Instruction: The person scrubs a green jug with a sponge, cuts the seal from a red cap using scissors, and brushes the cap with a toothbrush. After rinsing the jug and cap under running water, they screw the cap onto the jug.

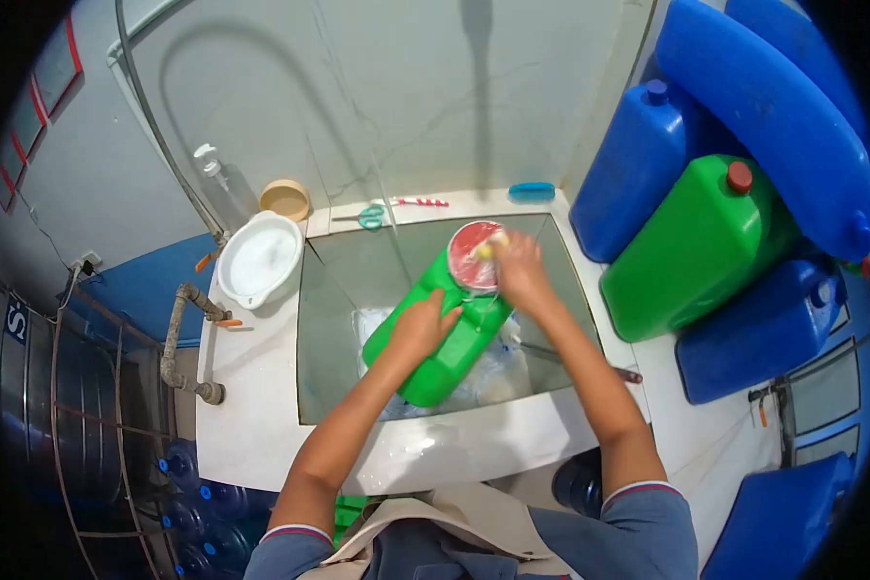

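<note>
A green plastic jug (pixel 444 350) leans at a slant in the sink (pixel 343 275). My left hand (pixel 423 330) holds its side, fingers spread over the plastic. At the jug's upper end is a round red piece with a white rim (pixel 470 253), wet with what looks like suds. My right hand (pixel 519 269) is over this red piece, closed on a small yellow scrubber (pixel 485 248), partly hidden by the fingers and blurred. Below the jug, clear plastic (pixel 498 372) and whitish water lie in the sink bottom.
On the left ledge are a white basin of suds (pixel 260 259), a pump bottle (pixel 224 188) and a tan round lid (pixel 285 199). Scissors (pixel 369 217), a red-white toothbrush (pixel 421 202) and a blue brush (pixel 532 192) line the back. Blue jugs (pixel 633 159) and a green jug (pixel 691 251) crowd the right.
</note>
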A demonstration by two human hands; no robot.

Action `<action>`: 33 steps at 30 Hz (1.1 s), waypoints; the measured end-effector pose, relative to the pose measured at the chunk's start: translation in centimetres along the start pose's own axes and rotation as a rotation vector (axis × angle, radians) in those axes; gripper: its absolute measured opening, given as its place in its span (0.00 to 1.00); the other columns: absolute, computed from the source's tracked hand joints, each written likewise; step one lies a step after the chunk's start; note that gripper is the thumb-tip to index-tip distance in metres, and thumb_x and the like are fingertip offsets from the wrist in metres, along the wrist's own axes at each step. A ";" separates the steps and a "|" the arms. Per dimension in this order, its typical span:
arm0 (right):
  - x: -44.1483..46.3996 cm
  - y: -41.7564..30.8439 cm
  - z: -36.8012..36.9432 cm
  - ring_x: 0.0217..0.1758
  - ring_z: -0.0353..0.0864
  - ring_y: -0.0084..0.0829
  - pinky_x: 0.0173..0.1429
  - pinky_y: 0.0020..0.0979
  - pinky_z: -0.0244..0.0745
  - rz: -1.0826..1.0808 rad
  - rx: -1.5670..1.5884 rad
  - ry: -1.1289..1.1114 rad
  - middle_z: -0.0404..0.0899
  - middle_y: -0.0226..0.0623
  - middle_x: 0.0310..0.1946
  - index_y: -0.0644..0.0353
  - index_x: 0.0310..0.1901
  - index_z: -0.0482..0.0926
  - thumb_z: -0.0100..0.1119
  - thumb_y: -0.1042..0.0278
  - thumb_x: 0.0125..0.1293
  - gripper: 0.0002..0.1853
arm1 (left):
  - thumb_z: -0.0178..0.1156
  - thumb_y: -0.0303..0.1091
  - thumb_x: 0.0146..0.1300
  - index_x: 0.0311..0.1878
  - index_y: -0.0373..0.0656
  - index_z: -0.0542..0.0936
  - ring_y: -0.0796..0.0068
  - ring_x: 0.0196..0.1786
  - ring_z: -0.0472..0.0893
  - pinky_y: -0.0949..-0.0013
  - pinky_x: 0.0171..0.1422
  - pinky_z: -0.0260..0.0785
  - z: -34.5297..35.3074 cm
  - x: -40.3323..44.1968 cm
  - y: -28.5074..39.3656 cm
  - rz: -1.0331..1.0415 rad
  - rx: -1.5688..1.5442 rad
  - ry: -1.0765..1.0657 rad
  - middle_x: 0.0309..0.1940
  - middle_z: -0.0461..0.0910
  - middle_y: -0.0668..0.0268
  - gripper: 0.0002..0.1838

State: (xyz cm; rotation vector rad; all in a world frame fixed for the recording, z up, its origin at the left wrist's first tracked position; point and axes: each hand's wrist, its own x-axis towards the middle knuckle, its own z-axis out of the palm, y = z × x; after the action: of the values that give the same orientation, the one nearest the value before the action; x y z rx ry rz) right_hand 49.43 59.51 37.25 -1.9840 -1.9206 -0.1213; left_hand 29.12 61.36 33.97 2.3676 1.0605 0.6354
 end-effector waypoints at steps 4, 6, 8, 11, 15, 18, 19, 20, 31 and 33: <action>1.4 -0.8 2.0 0.56 0.66 0.51 0.57 0.49 0.61 -0.038 -0.038 0.158 0.69 0.53 0.51 0.60 0.47 0.73 0.49 0.71 0.54 0.17 | 0.54 0.46 0.62 0.42 0.33 0.71 0.45 0.28 0.78 0.50 0.32 0.69 0.2 0.5 2.2 0.064 0.096 -0.075 0.23 0.77 0.45 0.21; -1.0 -2.5 2.7 0.51 0.68 0.50 0.54 0.49 0.61 -0.298 0.084 0.033 0.70 0.50 0.46 0.63 0.46 0.72 0.49 0.71 0.55 0.16 | 0.55 0.46 0.61 0.40 0.33 0.71 0.46 0.28 0.78 0.50 0.32 0.69 0.4 0.7 1.5 0.077 0.068 -0.044 0.22 0.77 0.46 0.21; -0.8 0.2 2.5 0.46 0.68 0.47 0.51 0.48 0.61 -0.364 0.059 0.264 0.70 0.47 0.41 0.63 0.44 0.71 0.47 0.70 0.55 0.14 | 0.55 0.46 0.61 0.39 0.33 0.71 0.46 0.28 0.78 0.50 0.31 0.69 0.5 0.4 1.5 0.101 0.099 -0.084 0.22 0.77 0.46 0.21; 0.4 1.5 0.0 0.50 0.69 0.45 0.53 0.44 0.63 0.057 -0.092 0.276 0.71 0.47 0.44 0.63 0.41 0.73 0.49 0.69 0.54 0.13 | 0.55 0.47 0.61 0.37 0.33 0.71 0.47 0.27 0.78 0.51 0.31 0.70 0.5 0.1 2.3 0.143 0.147 -0.106 0.22 0.77 0.47 0.21; -1.3 -2.5 2.3 0.48 0.70 0.42 0.51 0.45 0.62 -0.596 0.055 0.246 0.73 0.44 0.42 0.62 0.30 0.78 0.50 0.66 0.53 0.10 | 0.56 0.49 0.60 0.32 0.35 0.71 0.49 0.25 0.78 0.53 0.29 0.71 1.2 -0.2 1.4 0.209 0.122 -0.015 0.20 0.77 0.49 0.22; 1.4 -0.2 -0.7 0.50 0.70 0.42 0.50 0.44 0.63 -0.285 -0.079 0.073 0.75 0.44 0.40 0.60 0.25 0.79 0.50 0.63 0.52 0.11 | 0.57 0.52 0.59 0.29 0.36 0.72 0.50 0.23 0.78 0.54 0.27 0.71 0.0 -1.3 2.5 0.117 0.284 -0.069 0.18 0.76 0.51 0.23; 2.2 0.1 -1.5 0.48 0.71 0.40 0.48 0.41 0.65 -0.143 -0.126 -0.025 0.76 0.42 0.38 0.59 0.23 0.80 0.50 0.61 0.52 0.13 | 0.57 0.52 0.59 0.29 0.36 0.72 0.50 0.23 0.78 0.54 0.27 0.71 0.1 -1.4 2.3 0.111 0.284 -0.068 0.18 0.76 0.51 0.23; 2.1 -0.5 -0.8 0.48 0.71 0.40 0.48 0.41 0.65 -0.144 -0.123 -0.026 0.76 0.42 0.38 0.59 0.23 0.80 0.50 0.61 0.52 0.13 | 0.57 0.53 0.58 0.28 0.36 0.72 0.51 0.22 0.78 0.55 0.26 0.70 0.1 -1.5 2.1 0.136 0.289 -0.035 0.17 0.76 0.52 0.24; 7.3 2.6 4.8 0.51 0.66 0.51 0.58 0.44 0.62 -0.248 0.540 -0.255 0.67 0.55 0.46 0.66 0.46 0.68 0.42 0.63 0.65 0.15 | 0.57 0.53 0.58 0.29 0.36 0.73 0.51 0.20 0.77 0.55 0.24 0.69 -2.5 -3.6 -5.1 0.057 0.290 0.121 0.17 0.76 0.50 0.24; 4.3 -0.9 8.8 0.56 0.63 0.50 0.61 0.42 0.59 0.069 0.717 0.039 0.66 0.53 0.48 0.67 0.46 0.68 0.47 0.64 0.64 0.15 | 0.55 0.53 0.60 0.31 0.33 0.73 0.43 0.25 0.77 0.50 0.28 0.69 -3.1 -4.6 -6.8 -0.292 0.163 0.108 0.19 0.76 0.45 0.25</action>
State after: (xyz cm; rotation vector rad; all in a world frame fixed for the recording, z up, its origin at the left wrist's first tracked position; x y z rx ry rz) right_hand 47.10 66.38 30.64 -1.5313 -1.5575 0.4771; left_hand 20.78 62.57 31.44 2.2672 1.5233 0.5931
